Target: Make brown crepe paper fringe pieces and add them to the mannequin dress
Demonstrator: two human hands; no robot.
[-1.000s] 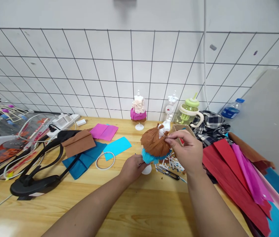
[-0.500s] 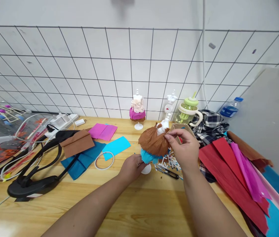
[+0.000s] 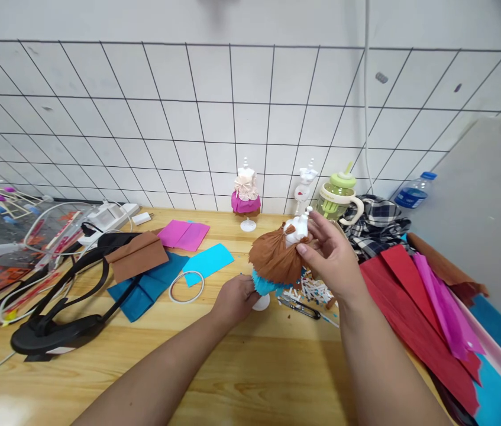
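A small white dress form (image 3: 297,229) leans to the right at the middle of the table, in a gathered brown crepe-paper skirt (image 3: 274,255) over a ruffled blue layer (image 3: 264,284). My left hand (image 3: 236,300) is closed low by the blue layer, just above the round white base (image 3: 261,302); its fingertips are partly hidden. With my right hand (image 3: 332,251) I hold the form's upper body: the thumb presses at the brown waist and the fingers curve behind the torso. Thread snips (image 3: 300,306) lie beside the base, near a heap of paper scraps (image 3: 314,289).
Behind stand a dressed form (image 3: 246,192) and a bare one (image 3: 304,188), then a green-lidded cup (image 3: 339,198). Red crepe paper (image 3: 403,319) lies right. Leftward are a white ring (image 3: 187,287), blue paper (image 3: 208,264) and a black strapped headset (image 3: 57,331).
My right hand has shifted from pinching the skirt's right edge to wrapping its fingers behind the form's torso. The form has tilted slightly further right. My left hand stays low at the skirt.
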